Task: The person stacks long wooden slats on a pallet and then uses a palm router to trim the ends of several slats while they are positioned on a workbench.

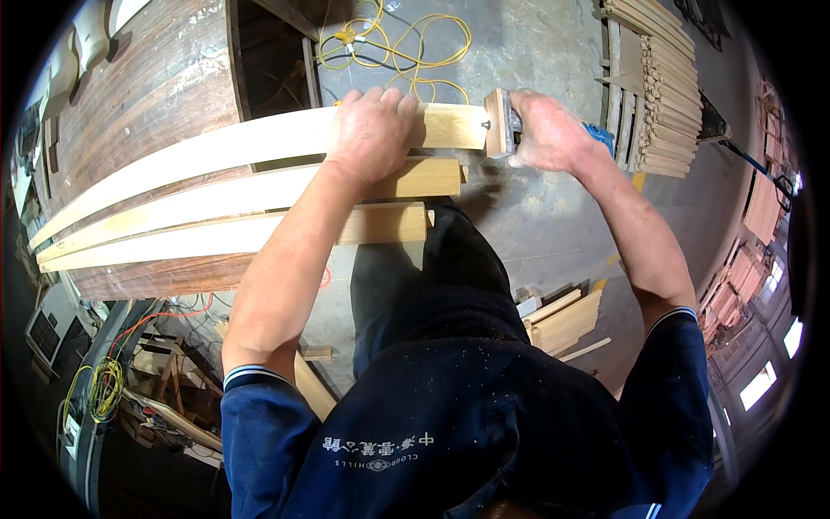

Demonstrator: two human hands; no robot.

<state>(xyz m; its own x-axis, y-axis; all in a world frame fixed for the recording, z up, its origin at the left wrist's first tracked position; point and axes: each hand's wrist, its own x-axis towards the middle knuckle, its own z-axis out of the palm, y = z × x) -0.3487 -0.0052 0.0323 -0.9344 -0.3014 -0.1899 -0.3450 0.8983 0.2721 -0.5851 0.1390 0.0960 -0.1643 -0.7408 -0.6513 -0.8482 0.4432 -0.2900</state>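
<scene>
Three long pale boards lie side by side on a dark wooden bench: the top board, the middle board and the lower board, their right ends overhanging the edge. My left hand grips the top board near its right end, fingers curled over the far edge. My right hand is wrapped around a blue power tool, apparently a sander, holding its flat pad upright at that board's end. Whether the pad touches the wood I cannot tell. The tool's body is mostly hidden by my hand.
A yellow cable with a plug lies on the concrete floor beyond the bench. Stacked wooden pieces are at the right, more planks by my legs. A coiled hose and offcuts are at the lower left.
</scene>
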